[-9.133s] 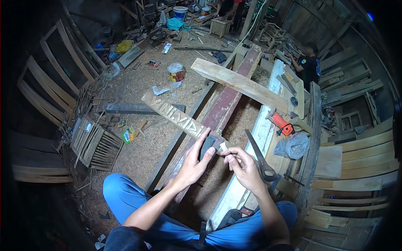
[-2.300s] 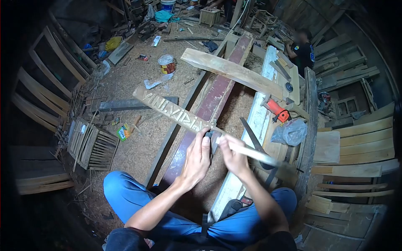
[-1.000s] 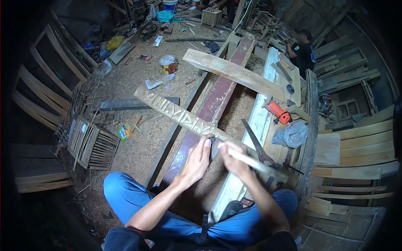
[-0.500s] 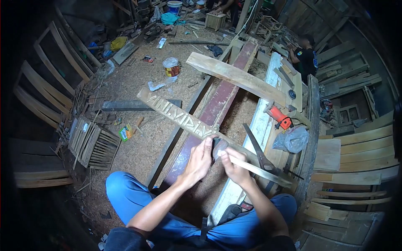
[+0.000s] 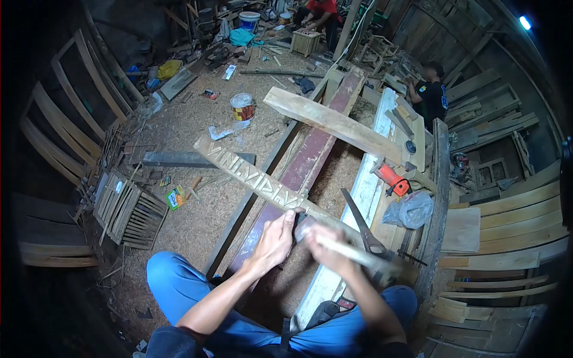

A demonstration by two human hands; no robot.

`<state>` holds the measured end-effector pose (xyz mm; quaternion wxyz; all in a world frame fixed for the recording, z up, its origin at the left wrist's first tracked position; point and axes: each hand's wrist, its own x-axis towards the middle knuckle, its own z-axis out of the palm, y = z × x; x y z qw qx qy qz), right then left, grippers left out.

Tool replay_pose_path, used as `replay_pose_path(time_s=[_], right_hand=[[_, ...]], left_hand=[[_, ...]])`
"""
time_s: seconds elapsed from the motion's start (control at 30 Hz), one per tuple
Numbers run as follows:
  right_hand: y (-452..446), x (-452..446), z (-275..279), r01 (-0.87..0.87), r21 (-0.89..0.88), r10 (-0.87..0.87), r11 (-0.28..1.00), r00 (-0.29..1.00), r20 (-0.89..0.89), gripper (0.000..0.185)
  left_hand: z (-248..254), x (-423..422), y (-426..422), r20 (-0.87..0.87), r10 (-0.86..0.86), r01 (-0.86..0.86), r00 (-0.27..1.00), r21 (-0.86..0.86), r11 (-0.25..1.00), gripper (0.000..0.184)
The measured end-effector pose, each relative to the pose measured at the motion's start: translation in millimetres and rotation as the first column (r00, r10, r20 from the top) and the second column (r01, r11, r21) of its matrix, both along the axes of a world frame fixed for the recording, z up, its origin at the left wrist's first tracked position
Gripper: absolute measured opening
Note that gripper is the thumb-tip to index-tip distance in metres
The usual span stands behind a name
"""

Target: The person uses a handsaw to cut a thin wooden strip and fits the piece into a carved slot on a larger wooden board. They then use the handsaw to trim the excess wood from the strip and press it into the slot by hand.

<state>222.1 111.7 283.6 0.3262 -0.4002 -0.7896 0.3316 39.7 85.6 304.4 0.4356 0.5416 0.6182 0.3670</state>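
Observation:
A long wooden board [image 5: 239, 173] with carved letters reading "VINI.VIDI.V" lies slantwise across the bench planks in front of me. My left hand [image 5: 271, 243] is closed around a chisel [image 5: 298, 218], mostly hidden by the fingers, at the board's near edge by the last carved letter. Just right of it, my right hand [image 5: 327, 249] grips a hammer by its pale wooden handle [image 5: 355, 253], which is smeared by motion. The dark hammer head [image 5: 304, 229] is close beside the left hand; whether it touches the chisel I cannot tell.
A handsaw [image 5: 361, 224], a red power tool [image 5: 394, 179] and a plastic bag [image 5: 409, 209] lie on the right. Another plank [image 5: 334, 122] crosses the bench farther off. A paint can [image 5: 242, 107] stands on the shaving-covered floor. Two people work at the back.
My right hand and the hammer have shifted slightly down and left and are now blurred. My left hand stays by the board's edge. The whole view has tilted a little.

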Motion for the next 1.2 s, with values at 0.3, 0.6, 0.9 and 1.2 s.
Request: replay_pose_path(time_s=[0.3, 0.6, 0.9, 1.2], right_hand=[[-2.0, -8.8, 11.5, -0.051, 0.005, 0.051, 0.999, 0.999, 0.006, 0.023], [-6.4, -3.6, 16.6, 0.021, 0.146, -0.031, 0.989, 0.997, 0.068, 0.017], [5.7, 7.7, 21.8, 0.107, -0.003, -0.107, 0.994, 0.994, 0.021, 0.022], [3.1, 2.5, 19.1, 0.048, 0.147, -0.057, 0.988, 0.997, 0.054, 0.016]], left_hand=[[-4.0, 8.8, -3.3, 0.013, -0.030, 0.029, 0.999, 0.073, 0.997, 0.059], [3.4, 3.5, -2.8, 0.045, -0.008, 0.003, 0.999, 0.095, 0.996, 0.055], [11.4, 2.7, -4.5, 0.043, 0.012, -0.013, 0.999, 0.020, 1.000, 0.055], [18.8, 4.7, -3.2, 0.031, 0.005, -0.003, 1.000, -0.085, 0.996, 0.055]])
